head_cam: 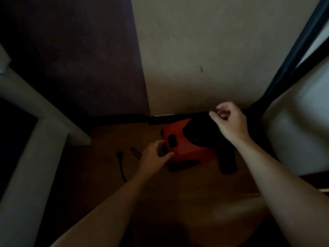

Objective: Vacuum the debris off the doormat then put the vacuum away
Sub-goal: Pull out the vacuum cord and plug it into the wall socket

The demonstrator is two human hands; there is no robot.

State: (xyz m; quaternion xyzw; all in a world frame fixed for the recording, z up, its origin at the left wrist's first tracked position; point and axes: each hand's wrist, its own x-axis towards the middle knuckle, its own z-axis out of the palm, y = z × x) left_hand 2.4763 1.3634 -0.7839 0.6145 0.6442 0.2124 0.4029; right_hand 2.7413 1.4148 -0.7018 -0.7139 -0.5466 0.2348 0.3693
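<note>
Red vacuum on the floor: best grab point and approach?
Likely the black raised top of the vacuum, from straight above. The body sits flat on the floor with the wall close behind, so rear access is blocked. The right hand hovers over that end; the left hand is at the buttons. Too dark to confirm a handle there.

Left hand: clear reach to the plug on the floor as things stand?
Probably yes. The plug lies on open floor just left of the left hand, with nothing between them. The hand is at the vacuum now.
</note>
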